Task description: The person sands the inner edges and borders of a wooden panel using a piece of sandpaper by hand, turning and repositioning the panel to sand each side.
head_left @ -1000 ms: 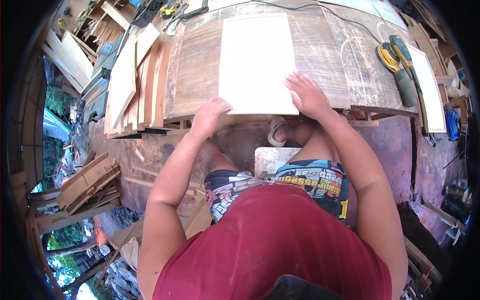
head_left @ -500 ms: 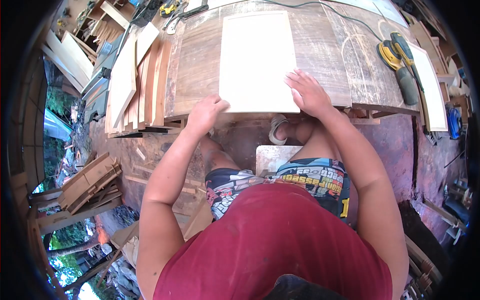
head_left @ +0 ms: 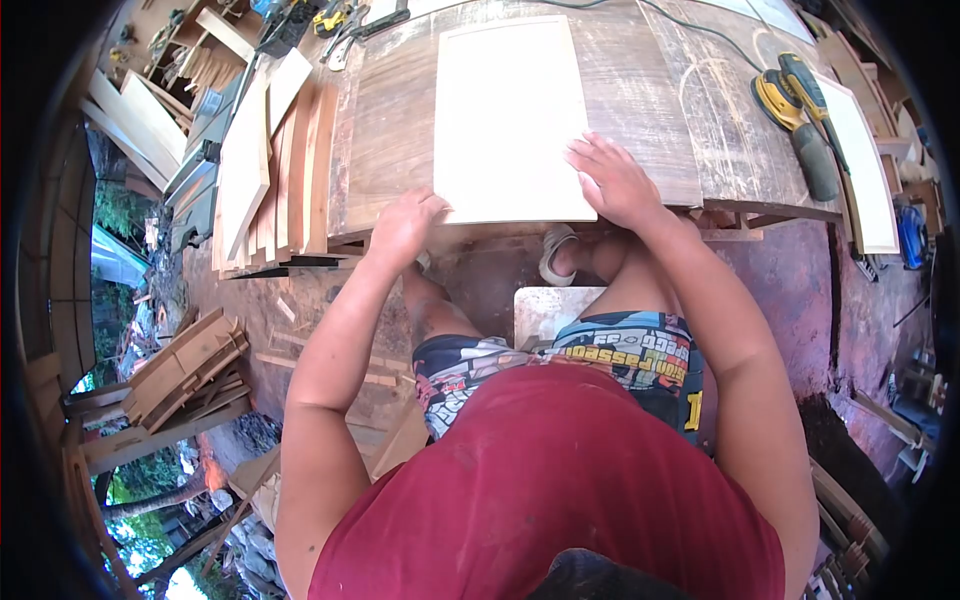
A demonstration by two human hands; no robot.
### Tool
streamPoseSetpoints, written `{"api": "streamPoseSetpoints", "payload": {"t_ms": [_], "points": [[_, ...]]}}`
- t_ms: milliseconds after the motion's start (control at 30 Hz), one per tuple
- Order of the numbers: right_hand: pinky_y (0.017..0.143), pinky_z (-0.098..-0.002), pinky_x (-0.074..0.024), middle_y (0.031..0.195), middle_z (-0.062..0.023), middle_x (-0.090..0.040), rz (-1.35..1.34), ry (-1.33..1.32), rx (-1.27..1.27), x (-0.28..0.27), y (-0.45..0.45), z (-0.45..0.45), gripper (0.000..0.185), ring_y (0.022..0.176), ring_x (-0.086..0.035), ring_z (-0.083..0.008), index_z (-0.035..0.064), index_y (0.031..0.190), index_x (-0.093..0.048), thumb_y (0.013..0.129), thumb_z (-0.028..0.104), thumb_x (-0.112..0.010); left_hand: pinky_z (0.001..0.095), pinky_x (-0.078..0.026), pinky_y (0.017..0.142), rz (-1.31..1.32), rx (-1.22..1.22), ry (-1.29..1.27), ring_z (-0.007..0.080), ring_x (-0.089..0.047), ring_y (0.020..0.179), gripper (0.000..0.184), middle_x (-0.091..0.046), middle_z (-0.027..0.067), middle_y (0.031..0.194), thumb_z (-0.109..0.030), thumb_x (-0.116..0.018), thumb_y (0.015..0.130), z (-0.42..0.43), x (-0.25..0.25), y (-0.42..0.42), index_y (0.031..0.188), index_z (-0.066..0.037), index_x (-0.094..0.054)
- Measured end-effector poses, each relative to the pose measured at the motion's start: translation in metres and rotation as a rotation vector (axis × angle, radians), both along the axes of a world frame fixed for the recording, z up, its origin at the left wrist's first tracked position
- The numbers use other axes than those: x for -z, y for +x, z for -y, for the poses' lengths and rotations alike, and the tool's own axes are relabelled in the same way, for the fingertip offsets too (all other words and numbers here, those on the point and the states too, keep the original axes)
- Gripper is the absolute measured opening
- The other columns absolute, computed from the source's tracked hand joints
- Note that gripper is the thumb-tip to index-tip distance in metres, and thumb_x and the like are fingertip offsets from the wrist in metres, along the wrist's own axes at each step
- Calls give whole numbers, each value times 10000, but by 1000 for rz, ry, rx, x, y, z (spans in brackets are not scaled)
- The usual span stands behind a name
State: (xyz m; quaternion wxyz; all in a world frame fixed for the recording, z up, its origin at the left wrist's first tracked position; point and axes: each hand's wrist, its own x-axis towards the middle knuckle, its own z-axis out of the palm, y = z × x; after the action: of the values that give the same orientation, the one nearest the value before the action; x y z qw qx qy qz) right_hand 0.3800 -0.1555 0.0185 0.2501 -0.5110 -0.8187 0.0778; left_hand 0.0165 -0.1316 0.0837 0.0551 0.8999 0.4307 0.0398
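Note:
A pale rectangular panel (head_left: 512,120) with a thin raised border lies on the wooden workbench (head_left: 640,100), its near end at the bench's front edge. My left hand (head_left: 405,225) is at the panel's near left corner, fingers curled together; whether they grip the corner is too small to tell. Over the panel's right edge, near the front, rests my right hand (head_left: 612,178), its fingers spread and its fingertips on the panel.
A yellow and black sander (head_left: 785,105) lies at the bench's right, beside another pale panel (head_left: 862,170). Stacked boards (head_left: 290,160) stand at the left. A cable (head_left: 690,35) crosses the back. Wood scraps (head_left: 190,365) lie lower left.
My left hand has shifted slightly left and its fingers have drawn in at the corner. The right hand stays nearly in place, and the panel has barely moved in view.

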Motion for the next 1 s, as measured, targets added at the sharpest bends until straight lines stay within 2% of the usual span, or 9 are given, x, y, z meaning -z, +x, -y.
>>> {"api": "streamPoseSetpoints", "payload": {"t_ms": [33, 300, 467, 667, 767, 833, 1000], "points": [[1188, -471, -293, 1469, -80, -510, 9, -12, 7, 0, 0, 0, 433, 1446, -372, -279, 101, 1347, -588, 929, 190, -522, 413, -516, 864, 1, -13, 11, 309, -630, 1024, 182, -660, 110, 1009, -118, -564, 864, 1, 0, 1, 987, -96, -696], [1180, -471, -307, 1464, -78, -517, -2, 3, 2, 0, 0, 0, 429, 1444, -377, -275, 100, 1340, -595, 923, 181, -530, 419, -514, 881, 72, -25, -6, 317, -638, 1009, 133, -678, 112, 1008, -100, -636, 853, 1, -3, 3, 957, -87, -717], [1178, -470, -310, 1458, -79, -522, 4, 11, 5, 2, 0, -1, 426, 1439, -384, -275, 101, 1338, -596, 925, 183, -531, 420, -508, 912, 76, -16, -219, 343, -629, 1041, 154, -679, 132, 1050, -67, -625, 856, -10, -15, 5, 985, -60, -710], [1175, -465, -314, 1466, -80, -516, 6, 7, 1, -2, 1, 1, 429, 1439, -382, -273, 105, 1347, -589, 931, 193, -533, 417, -500, 932, 70, 5, -149, 337, -611, 1086, 184, -671, 134, 1095, -51, -620, 852, -7, -12, 11, 1015, -58, -704], [1179, -462, -310, 1469, -79, -514, 7, 1, 6, -3, 0, 1, 432, 1443, -376, -271, 109, 1354, -584, 934, 194, -532, 413, -501, 936, 24, -26, -140, 333, -611, 1093, 194, -674, 130, 1092, -45, -619, 847, -2, -14, 9, 1020, -66, -705], [1174, -486, -305, 1483, -87, -498, -10, -13, -10, -3, 0, 1, 445, 1440, -377, -309, 93, 1362, -569, 924, 149, -518, 411, -503, 933, 44, -21, -119, 331, -612, 1089, 194, -673, 129, 1085, -46, -622, 846, 0, -10, 7, 1019, -70, -707], [1179, -486, -299, 1489, -84, -492, -1, -6, -12, -2, 0, 1, 444, 1445, -370, -303, 94, 1362, -569, 924, 147, -516, 405, -510, 918, 65, -6, -71, 320, -620, 1069, 177, -676, 125, 1050, -55, -634, 847, 0, 4, 0, 1005, -77, -712]]}}
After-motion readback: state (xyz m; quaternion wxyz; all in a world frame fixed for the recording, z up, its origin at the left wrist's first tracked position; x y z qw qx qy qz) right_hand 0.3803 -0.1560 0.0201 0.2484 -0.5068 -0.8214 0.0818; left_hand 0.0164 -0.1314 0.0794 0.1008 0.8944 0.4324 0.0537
